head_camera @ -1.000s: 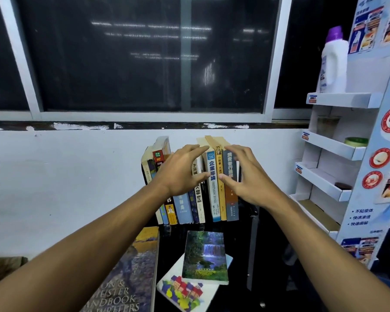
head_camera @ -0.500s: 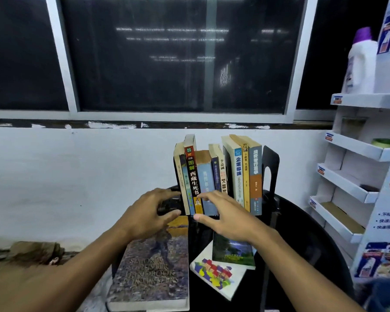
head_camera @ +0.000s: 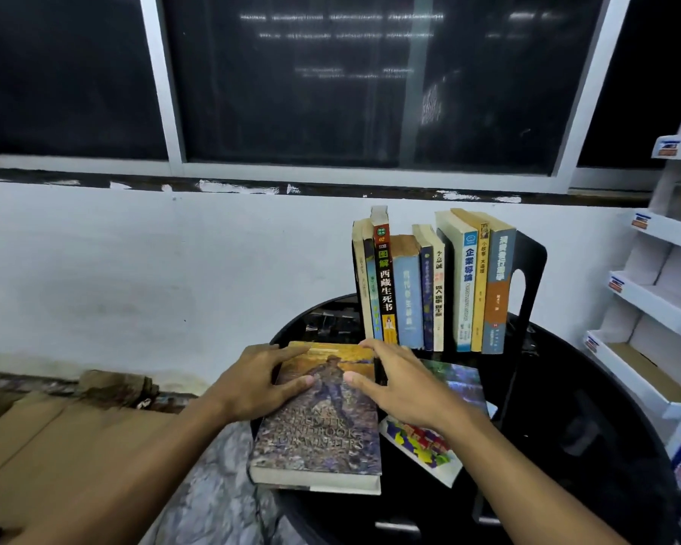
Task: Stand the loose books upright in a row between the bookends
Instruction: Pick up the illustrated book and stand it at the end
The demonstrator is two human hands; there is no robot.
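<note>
A row of several books (head_camera: 429, 289) stands upright at the back of a round black table (head_camera: 574, 395), leaning against a black bookend (head_camera: 532, 265) at its right end. A thick book with a painted cover (head_camera: 323, 430) lies flat at the table's left front. My left hand (head_camera: 258, 385) rests on its upper left part, thumb on the cover. My right hand (head_camera: 400, 381) lies over its upper right edge, thumb also on the cover. Right of it, a waterfall-cover book (head_camera: 459, 383) lies on a book with coloured blocks (head_camera: 425, 446).
A white cardboard display shelf (head_camera: 653, 304) stands close on the right of the table. Behind is a white wall (head_camera: 154, 269) under a dark window. Flattened cardboard (head_camera: 56, 442) and rubble lie on the floor to the left.
Both hands left the tops of the upright books and came down and toward me onto the thick flat book. The view has shifted left, so the row now sits further right.
</note>
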